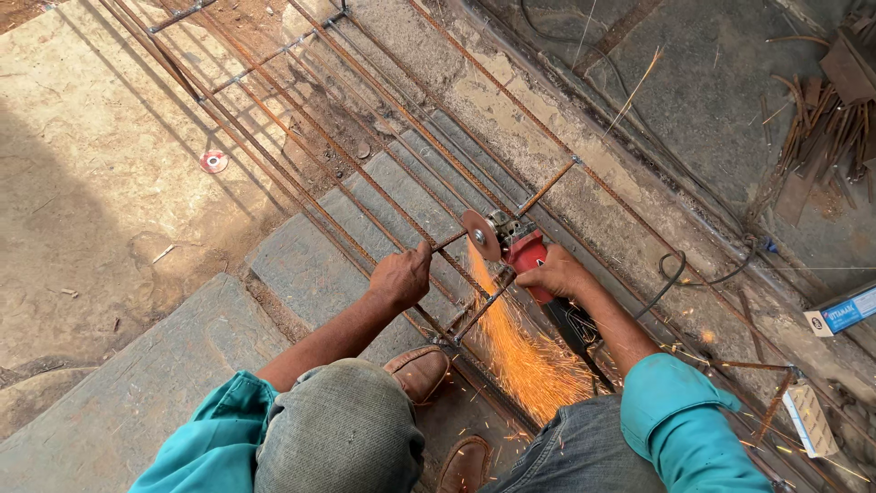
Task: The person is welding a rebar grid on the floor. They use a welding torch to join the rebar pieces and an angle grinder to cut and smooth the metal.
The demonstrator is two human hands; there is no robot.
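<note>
Mid-cut here. Right hand [558, 272] wrapped tight round the red body of the angle grinder [522, 248], disc [481, 236] biting into a short rusty crossbar [540, 194] of the rebar cage [365, 155]. Left hand [400, 276] closed round the near end of that same bar, just beside the disc, holding it down. Sparks [527, 351] spraying back towards the knees and the brown shoe [418, 370] planted on the stone slabs [301, 265].

Handling-wise: looks like a stiff, heavy lump of steel, that cage, long bars running diagonally up the frame, so no flex to speak of, but probably rough and flaky with rust, so not slippery. Cut stub likely to get hot and sharp at the end, so best held well back from the disc. Grinder probably has a fair kick, so body grip plus a braced wrist seems right. Black cable [675, 274] looping off to the right, near the sparks' edge.

Hard to make out: exact contact point between disc and bar, washed out by glare. No telling whether a guard sits on the disc. Fingers of the right hand mostly hidden under the tool. Far ends of the long bars cut off at the frame edge. Pile of scrap offcuts [826, 128] top right, a worn disc [213, 162] lying on the ground at left, a blue-and-white box [844, 310] half out of frame.
</note>
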